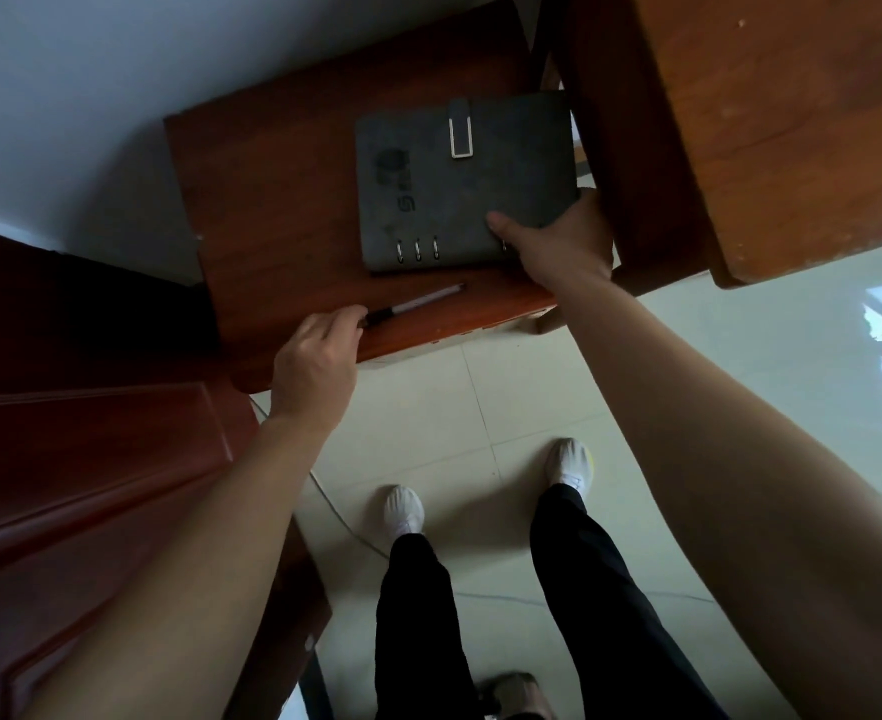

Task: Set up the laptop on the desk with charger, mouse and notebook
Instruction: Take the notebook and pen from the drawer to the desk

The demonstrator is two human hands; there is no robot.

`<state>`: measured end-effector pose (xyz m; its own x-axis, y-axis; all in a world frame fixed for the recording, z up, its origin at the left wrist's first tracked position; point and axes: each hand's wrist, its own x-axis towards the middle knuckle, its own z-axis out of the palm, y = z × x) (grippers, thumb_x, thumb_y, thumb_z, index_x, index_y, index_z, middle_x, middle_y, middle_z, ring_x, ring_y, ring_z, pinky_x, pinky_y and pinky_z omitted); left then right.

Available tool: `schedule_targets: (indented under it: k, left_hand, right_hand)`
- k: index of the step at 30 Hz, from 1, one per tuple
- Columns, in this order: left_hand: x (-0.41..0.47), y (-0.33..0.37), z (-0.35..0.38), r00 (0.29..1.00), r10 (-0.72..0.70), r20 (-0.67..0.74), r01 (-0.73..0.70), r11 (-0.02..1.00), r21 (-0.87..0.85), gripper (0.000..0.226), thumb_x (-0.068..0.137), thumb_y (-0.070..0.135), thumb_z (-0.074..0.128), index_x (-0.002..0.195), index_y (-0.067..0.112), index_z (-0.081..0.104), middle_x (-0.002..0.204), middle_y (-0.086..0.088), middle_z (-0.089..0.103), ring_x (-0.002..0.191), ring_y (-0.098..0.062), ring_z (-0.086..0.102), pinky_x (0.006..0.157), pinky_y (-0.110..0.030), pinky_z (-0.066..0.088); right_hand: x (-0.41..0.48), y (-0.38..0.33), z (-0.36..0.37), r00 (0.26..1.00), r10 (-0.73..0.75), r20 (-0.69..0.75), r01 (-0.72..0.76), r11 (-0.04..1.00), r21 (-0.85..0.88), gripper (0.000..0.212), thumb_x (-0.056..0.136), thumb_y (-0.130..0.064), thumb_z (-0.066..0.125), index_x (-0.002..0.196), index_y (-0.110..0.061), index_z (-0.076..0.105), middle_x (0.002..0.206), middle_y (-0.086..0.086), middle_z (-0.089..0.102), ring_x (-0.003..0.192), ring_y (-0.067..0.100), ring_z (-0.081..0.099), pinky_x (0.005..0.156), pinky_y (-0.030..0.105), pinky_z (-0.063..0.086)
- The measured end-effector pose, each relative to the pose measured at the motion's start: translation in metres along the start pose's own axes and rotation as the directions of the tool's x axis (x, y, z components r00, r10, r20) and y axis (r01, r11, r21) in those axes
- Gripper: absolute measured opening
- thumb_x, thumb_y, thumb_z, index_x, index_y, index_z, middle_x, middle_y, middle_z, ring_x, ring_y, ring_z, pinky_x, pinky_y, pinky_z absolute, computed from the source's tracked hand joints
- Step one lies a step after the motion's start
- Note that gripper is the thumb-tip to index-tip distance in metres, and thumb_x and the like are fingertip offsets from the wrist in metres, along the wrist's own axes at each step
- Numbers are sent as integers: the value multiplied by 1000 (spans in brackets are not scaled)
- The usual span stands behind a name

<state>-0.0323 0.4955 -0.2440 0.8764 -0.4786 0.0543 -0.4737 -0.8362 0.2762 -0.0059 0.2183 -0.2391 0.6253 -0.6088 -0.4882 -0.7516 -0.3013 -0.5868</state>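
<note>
The right grip (558,241) clamps the grey ring-bound notebook (459,184) at its near right corner, thumb on top. The left grip (319,356) pinches the end of a pen (418,304) by the front edge of the surface (272,200).

tabletop (282,200) free left of notebook (454,189); larger table (740,122) right.

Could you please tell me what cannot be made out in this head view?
Laptop, charger, mouse: not in the head view.
Desk: cut off by the top and right edges.
Notebook: cover print too dim to read.
Right hand: fingertips hidden under the notebook.
Pen: near end hidden by the left hand.
</note>
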Motion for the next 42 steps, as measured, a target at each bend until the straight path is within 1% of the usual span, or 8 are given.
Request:
schedule_targets:
  k: [8,16,18,21,27,34,37,42]
  left_hand:
    - [-52,-12,-19,928,-354,-115,309,904,-295,30,92,-5,56,121,-4,62,110,-24,58,93,-37,61,83,-33,44]
    - [-56,-48,-29,869,-495,-6,445,787,-427,31,92,-1,53,123,0,59,118,-22,54,101,-37,64,95,-46,51]
    - [-56,-55,-28,864,-504,16,453,761,-464,31,93,1,53,123,2,59,117,-20,53,100,-36,65,89,-52,54]
    - [-57,-62,-27,851,-524,42,472,725,-502,31,92,1,54,123,2,59,115,-21,52,98,-37,66,86,-55,55]
    - [-49,-62,-30,817,-574,50,498,660,-563,26,95,2,53,121,8,57,110,-5,54,81,-15,68,75,-51,60]
    - [-36,-45,-44,786,-605,132,548,581,-601,21,99,6,51,118,17,50,102,5,61,78,-8,68,74,-47,61]
    - [-27,-37,-65,783,-607,135,552,578,-601,24,100,9,50,124,14,49,110,-2,66,80,-8,67,68,-42,62]
    - [0,-15,-125,829,-557,58,450,601,-661,22,100,11,48,111,30,45,94,10,61,79,-16,67,72,-51,60]
  right_hand:
    - [-57,27,10,989,52,-140,-45,997,55,98,68,-59,82,142,-12,39,141,7,50,131,28,49,104,42,47]
    - [-101,44,30,961,187,-206,-84,900,427,122,69,-37,90,158,-29,6,155,12,29,142,31,34,118,44,32]
    - [-103,38,37,914,373,-158,-195,748,635,131,64,-35,93,156,-31,1,156,14,27,140,35,37,115,48,36]
    - [-108,22,47,825,525,212,-398,271,877,132,61,-29,96,154,-28,3,153,13,33,132,41,48,97,54,53]
    - [-109,13,58,875,438,207,-321,205,925,82,78,-2,82,132,-22,24,138,11,44,114,35,61,77,49,62]
    - [-144,19,54,924,381,38,-145,255,956,73,86,5,69,131,-24,20,141,15,41,118,30,59,84,49,61]
    - [-171,19,35,960,228,-163,18,532,847,80,88,-2,69,143,-27,16,140,5,46,123,20,56,101,46,53]
    - [-221,-3,-27,904,-268,-334,385,851,359,61,93,-11,64,145,-33,39,118,-5,54,104,1,49,95,13,41]
